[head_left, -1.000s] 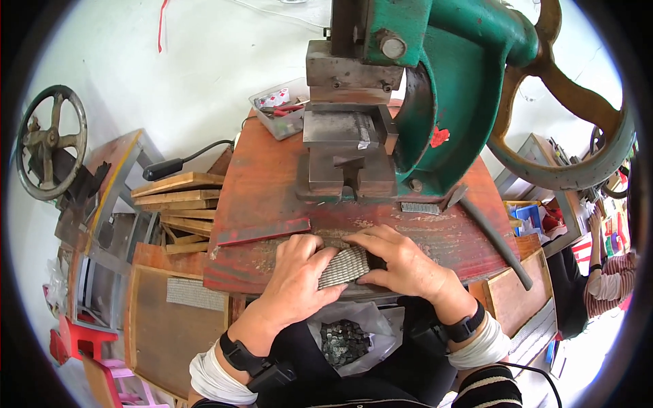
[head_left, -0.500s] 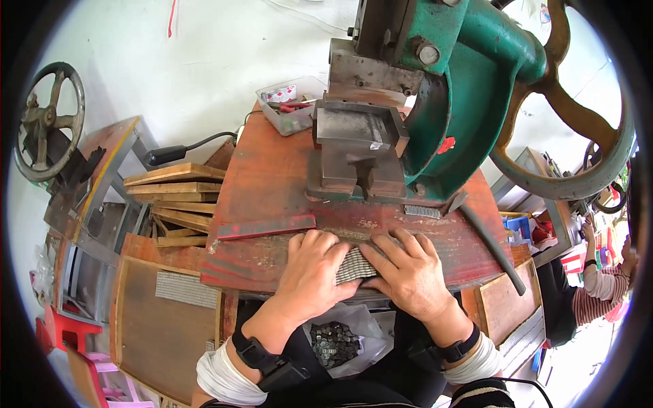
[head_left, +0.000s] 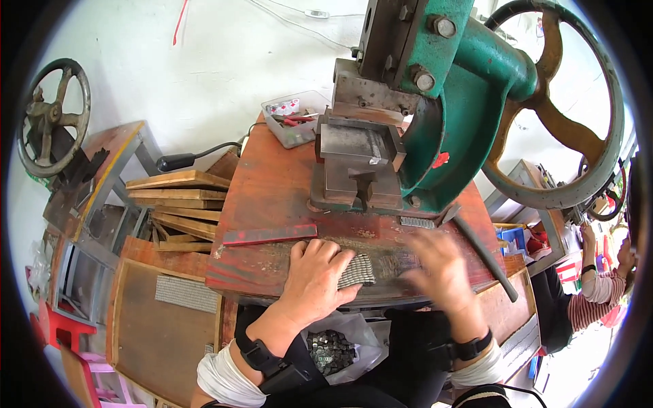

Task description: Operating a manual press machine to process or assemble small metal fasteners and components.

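Observation:
At the front of the wooden bench [head_left: 272, 156], my left hand [head_left: 316, 277] grips the left side of a block of small ribbed metal pieces [head_left: 356, 270]. Its thumb lies along the block's front side. To the right, my right hand [head_left: 442, 268] is off the block and smeared by motion, so its fingers are unclear. Beyond it lies a short ribbed metal strip [head_left: 416, 222], beside a hammer [head_left: 484, 253] with a long dark handle. A red bar [head_left: 271, 234] rests to the left of my left hand.
A green hand press [head_left: 469, 129] with a large wheel [head_left: 554, 197] stands behind my hands. At its left is a plastic box [head_left: 296, 136] of tools. Stacked wooden trays [head_left: 178, 194] and a tray [head_left: 163, 340] flank the bench. A person [head_left: 598, 299] is at far right.
My right hand has let go of the block and moved to the right. My left hand stays on the block. The view has shifted slightly.

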Available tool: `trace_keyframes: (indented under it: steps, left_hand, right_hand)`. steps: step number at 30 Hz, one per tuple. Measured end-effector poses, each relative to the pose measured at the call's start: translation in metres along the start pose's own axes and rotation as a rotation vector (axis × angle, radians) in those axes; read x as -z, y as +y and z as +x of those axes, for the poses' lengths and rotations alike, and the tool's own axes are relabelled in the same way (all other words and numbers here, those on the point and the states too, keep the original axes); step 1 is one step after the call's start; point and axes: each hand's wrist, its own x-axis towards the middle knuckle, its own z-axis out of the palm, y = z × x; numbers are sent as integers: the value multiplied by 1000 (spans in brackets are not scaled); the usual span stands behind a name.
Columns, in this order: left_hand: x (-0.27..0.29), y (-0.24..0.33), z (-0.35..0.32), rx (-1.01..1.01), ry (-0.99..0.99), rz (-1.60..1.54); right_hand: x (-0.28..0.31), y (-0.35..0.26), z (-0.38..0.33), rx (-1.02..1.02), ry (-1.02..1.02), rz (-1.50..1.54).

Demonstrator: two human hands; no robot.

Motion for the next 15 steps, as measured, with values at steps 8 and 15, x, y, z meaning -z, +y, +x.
trace_keyframes:
  steps: [8,15]
  left_hand:
    - [0,8,5,65,28,-34]
    - [-2,6,3,133,29,-106]
  right_hand:
    - [19,132,-51,-648,-35,-118]
    - [46,53,-36,-357,-58,-155]
